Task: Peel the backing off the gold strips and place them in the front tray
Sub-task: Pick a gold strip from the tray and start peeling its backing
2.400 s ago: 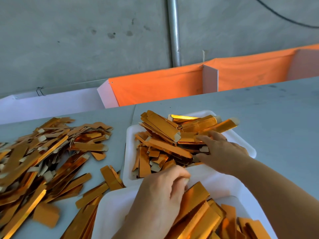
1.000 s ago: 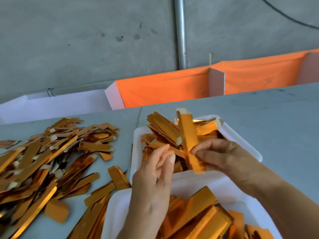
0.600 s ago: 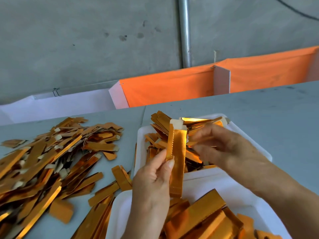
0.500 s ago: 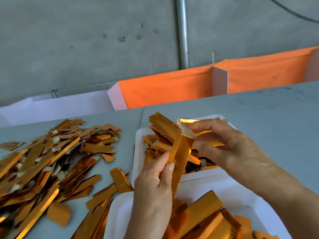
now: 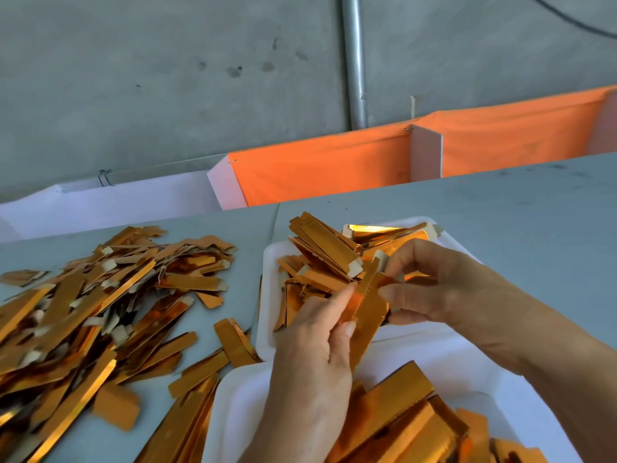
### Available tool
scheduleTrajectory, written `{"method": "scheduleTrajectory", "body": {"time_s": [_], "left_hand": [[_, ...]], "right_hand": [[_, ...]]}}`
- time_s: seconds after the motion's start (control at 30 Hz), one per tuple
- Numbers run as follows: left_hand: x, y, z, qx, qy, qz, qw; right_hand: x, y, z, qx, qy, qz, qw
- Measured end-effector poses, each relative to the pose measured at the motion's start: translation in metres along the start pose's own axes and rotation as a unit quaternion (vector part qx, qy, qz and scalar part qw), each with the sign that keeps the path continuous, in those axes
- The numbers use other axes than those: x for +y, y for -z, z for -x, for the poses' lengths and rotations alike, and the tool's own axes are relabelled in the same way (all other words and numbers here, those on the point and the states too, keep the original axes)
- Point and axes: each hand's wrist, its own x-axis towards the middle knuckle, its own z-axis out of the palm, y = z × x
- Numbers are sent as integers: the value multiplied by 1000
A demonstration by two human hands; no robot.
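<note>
Both hands hold one gold strip (image 5: 369,305) upright above the gap between two white trays. My left hand (image 5: 314,359) pinches its lower part between thumb and fingers. My right hand (image 5: 430,282) pinches the upper end, where a layer bends away to the right. The far tray (image 5: 267,289) holds a heap of gold strips with pale tabs (image 5: 320,248). The front tray (image 5: 230,406), nearest me, holds several flat gold strips (image 5: 404,426).
A large loose pile of gold strips and pale pieces (image 5: 90,312) covers the grey table on the left. A few strips (image 5: 233,342) lie between that pile and the trays. Orange cloth bins (image 5: 320,172) run along the table's far edge, below a concrete wall.
My right hand lifted a strip out of the far tray and my left hand took hold of its lower part. The top layer has since bent away under my right fingers.
</note>
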Motion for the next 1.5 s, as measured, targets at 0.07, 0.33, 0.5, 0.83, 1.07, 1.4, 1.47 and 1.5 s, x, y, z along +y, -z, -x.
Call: {"method": "scheduleTrajectory", "body": {"time_s": [0.07, 0.33, 0.5, 0.83, 1.07, 1.4, 1.47, 1.5], "left_hand": [[-2, 0, 0, 3, -6, -5, 1000], [-2, -3, 4, 3, -42, -57, 998], [5, -6, 6, 11, -84, -94, 992], [13, -7, 6, 36, -84, -179, 979], [10, -8, 4, 7, -52, -207, 977], [4, -11, 2, 5, -25, -192, 981], [2, -12, 2, 10, -33, -177, 984], [2, -12, 3, 12, -37, -174, 984]], "right_hand": [[2, -1, -2, 9, -9, 21, 1000], [1, -2, -2, 16, -45, -22, 999], [-1, 3, -2, 20, -64, -52, 996], [-1, 8, 2, -36, -48, -82, 995], [0, 6, 1, -43, -77, -35, 996], [0, -2, 3, -61, -63, -38, 995], [-1, -3, 3, -59, -56, -13, 997], [-1, -3, 4, -55, -53, 4, 997]]}}
